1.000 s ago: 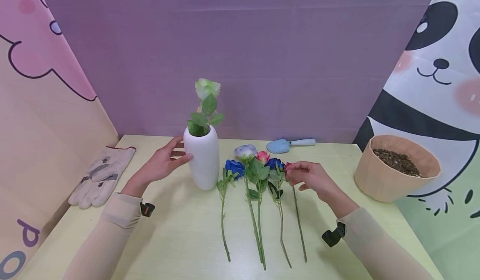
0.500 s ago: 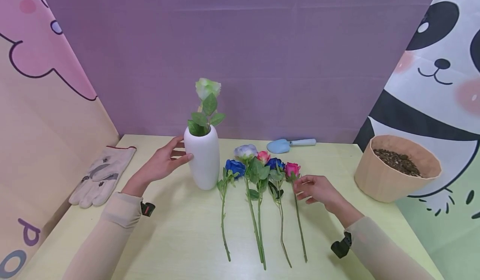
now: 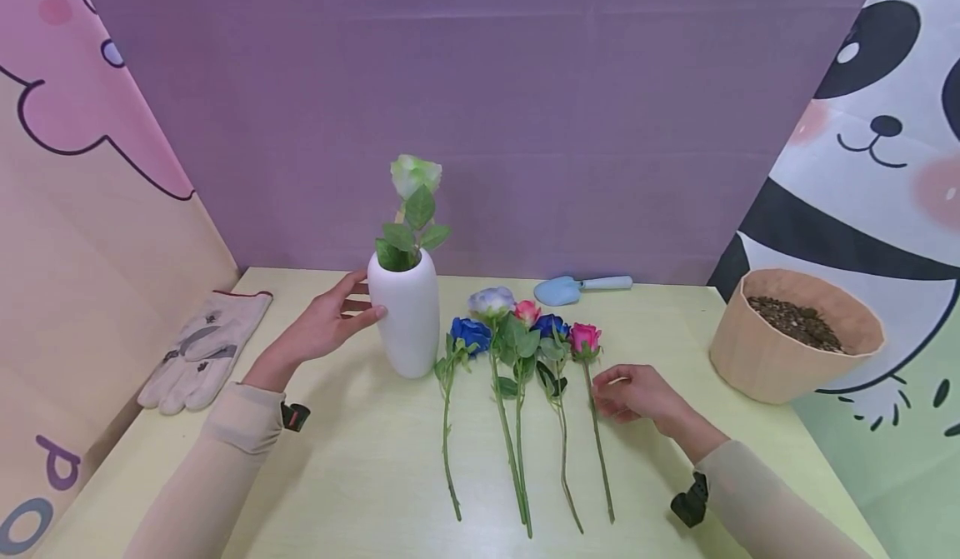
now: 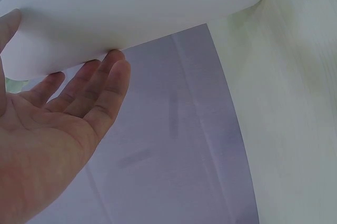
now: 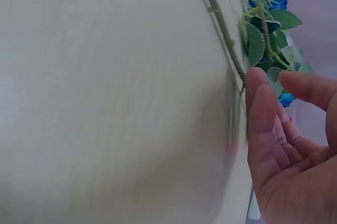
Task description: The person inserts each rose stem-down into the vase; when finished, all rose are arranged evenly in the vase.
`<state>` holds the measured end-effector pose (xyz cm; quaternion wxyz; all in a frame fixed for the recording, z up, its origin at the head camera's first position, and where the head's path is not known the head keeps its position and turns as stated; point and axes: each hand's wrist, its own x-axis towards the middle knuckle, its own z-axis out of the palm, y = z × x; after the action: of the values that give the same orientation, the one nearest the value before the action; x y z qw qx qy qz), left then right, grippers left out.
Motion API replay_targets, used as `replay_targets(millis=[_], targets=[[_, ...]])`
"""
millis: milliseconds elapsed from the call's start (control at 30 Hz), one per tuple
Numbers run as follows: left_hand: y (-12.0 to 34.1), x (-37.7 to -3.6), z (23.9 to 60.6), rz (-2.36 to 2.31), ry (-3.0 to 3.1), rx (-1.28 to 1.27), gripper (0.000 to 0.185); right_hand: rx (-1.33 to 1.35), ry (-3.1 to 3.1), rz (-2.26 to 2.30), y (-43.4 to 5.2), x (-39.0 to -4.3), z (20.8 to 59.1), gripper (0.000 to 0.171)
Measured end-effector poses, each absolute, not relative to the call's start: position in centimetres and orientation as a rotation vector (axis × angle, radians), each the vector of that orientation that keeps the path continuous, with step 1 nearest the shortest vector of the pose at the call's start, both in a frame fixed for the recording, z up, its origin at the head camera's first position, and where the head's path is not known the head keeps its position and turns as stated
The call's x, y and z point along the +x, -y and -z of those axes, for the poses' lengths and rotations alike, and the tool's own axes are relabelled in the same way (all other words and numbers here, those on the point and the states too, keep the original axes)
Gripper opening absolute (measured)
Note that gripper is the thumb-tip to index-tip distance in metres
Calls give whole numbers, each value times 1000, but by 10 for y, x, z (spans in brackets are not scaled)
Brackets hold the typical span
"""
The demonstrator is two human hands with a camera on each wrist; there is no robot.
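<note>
A white vase (image 3: 407,317) stands upright on the table, holding a pale green-white rose (image 3: 415,177) with green leaves. My left hand (image 3: 330,323) is at the vase's left side, its thumb on the front and its fingertips against the far side; the left wrist view shows these fingertips touching the vase wall (image 4: 131,8). Beside the stem of a pink rose (image 3: 585,339) is my right hand (image 3: 632,394), fingers loosely bent. A gap shows between thumb and fingers in the right wrist view, where the stem (image 5: 218,16) runs to the fingertips; whether they touch is unclear.
Left of the pink rose lie several loose flowers, among them a blue rose (image 3: 471,336) and a lilac flower (image 3: 492,301). A blue trowel (image 3: 558,291) lies at the back. Gloves (image 3: 206,355) are at left, a tan pot of soil (image 3: 780,367) at right.
My right hand has left the pink rose's bloom and moved down along its stem, toward me and slightly right. The left hand and vase have stayed in place.
</note>
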<state>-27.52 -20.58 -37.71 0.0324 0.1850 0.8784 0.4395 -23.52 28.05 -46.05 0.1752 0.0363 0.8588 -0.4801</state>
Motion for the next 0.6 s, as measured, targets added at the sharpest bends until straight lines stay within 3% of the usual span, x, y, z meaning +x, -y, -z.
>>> replay_targets(millis=[600], targets=[[205, -276, 377, -1349, -2705, 576, 71, 121, -2456, 1296, -279, -234, 474, 27]])
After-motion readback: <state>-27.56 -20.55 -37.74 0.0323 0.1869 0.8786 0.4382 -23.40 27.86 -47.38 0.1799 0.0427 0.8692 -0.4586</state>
